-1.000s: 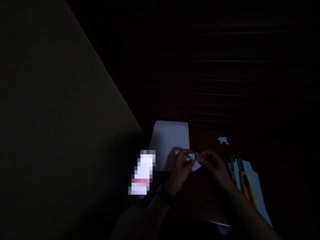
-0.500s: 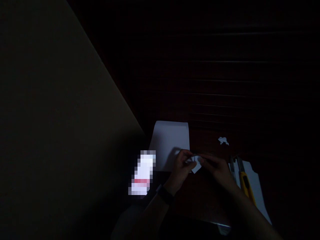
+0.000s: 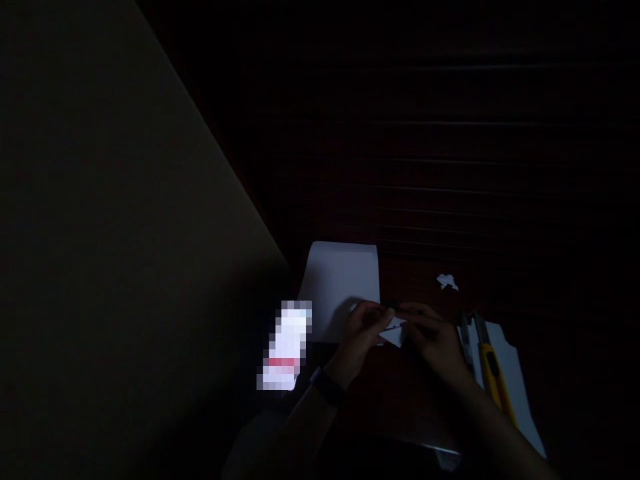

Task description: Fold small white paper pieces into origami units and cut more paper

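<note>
Between my two hands is a small piece of folded white paper (image 3: 393, 333), with a pointed corner toward me. My left hand (image 3: 361, 328), with a dark band on its wrist, pinches the paper from the left, thumb on top. From the right, my right hand (image 3: 436, 340) holds its edge with thumb and fingertips. The fingertips behind the paper are dark and partly hidden. Under and behind my left hand lies a larger white sheet (image 3: 345, 277) on the dark table (image 3: 395, 407).
A small folded paper figure (image 3: 447, 281) lies at the back right. Beside my right forearm, a yellow utility knife (image 3: 494, 377) and another dark tool (image 3: 466, 340) rest on white paper (image 3: 523, 393). A bright, blurred-out phone-like screen (image 3: 286, 347) glows at left, near the wall (image 3: 125, 220).
The folded paper has been turned in my fingers and now shows a more triangular shape. My left thumb has shifted up slightly. Everything else stays in place.
</note>
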`<control>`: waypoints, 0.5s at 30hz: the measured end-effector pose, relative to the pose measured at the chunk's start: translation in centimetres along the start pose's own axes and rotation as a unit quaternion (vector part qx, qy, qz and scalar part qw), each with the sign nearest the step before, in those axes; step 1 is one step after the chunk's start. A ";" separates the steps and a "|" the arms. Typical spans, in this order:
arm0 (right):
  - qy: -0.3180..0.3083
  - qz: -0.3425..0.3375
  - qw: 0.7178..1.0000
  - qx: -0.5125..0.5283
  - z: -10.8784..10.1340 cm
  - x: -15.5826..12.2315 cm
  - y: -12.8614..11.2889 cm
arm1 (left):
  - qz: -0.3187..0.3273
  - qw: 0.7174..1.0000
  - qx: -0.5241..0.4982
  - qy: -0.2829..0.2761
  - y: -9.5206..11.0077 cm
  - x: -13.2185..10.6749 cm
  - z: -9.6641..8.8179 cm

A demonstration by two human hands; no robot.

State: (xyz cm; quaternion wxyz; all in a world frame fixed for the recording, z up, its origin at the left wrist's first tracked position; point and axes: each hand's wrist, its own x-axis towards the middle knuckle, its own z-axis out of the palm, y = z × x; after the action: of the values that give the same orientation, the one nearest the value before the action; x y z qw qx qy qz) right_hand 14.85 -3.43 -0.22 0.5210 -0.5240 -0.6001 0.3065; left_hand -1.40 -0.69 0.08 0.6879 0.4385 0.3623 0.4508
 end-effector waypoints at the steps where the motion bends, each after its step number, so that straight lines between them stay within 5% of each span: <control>1: -0.001 -0.005 1.000 -0.005 0.0 -0.1 -0.1 | 0.002 1.000 0.016 0.008 -0.2 0.1 0.0; 6: -0.043 -0.022 0.999 0.002 -0.1 -0.2 -1.1 | 0.041 0.998 0.042 0.015 -1.2 0.7 -0.4; 11: 0.019 0.029 0.999 -0.005 0.5 -0.3 -0.6 | 0.053 0.995 0.072 0.037 -1.6 1.1 -0.4; 15: 0.031 0.006 0.999 -0.032 0.7 -0.2 0.6 | 0.060 0.992 0.110 0.015 -1.3 0.9 -0.2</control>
State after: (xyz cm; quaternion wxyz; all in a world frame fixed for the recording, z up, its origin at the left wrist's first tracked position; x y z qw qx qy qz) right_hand 14.36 -3.30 -0.99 0.5203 -0.5534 -0.5899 0.2739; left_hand -0.87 -0.06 -1.27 0.6019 0.5256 0.3930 0.4550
